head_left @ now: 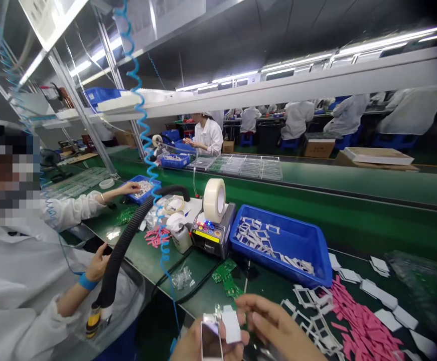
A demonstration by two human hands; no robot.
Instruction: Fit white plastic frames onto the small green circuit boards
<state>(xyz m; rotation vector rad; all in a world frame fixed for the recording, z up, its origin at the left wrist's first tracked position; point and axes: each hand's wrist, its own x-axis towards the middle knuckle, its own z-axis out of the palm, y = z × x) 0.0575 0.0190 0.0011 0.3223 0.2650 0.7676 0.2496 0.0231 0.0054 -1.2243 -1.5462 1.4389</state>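
At the bottom middle, my left hand (188, 346) is closed around a small display module (211, 341) with a dark glossy screen and a white frame. A flat white rectangular piece (232, 326) sits beside the screen, over the same hand's fingers. My right hand (274, 326) is just right of the white piece, its fingers partly bent and apart. Whether its fingertips touch the piece is unclear. Green circuit boards (225, 271) lie just beyond my hands. White plastic frames (314, 311) are scattered to the right of my right hand.
A blue bin (321, 250) holds white frames. Left of it stands a tape dispenser (212, 243) with a tape roll. Pink strips (369, 321) and white cards (387, 296) lie right. A co-worker (22, 281) sits left, behind a black hose (128, 240). A blue coiled hose (139, 100) hangs down.
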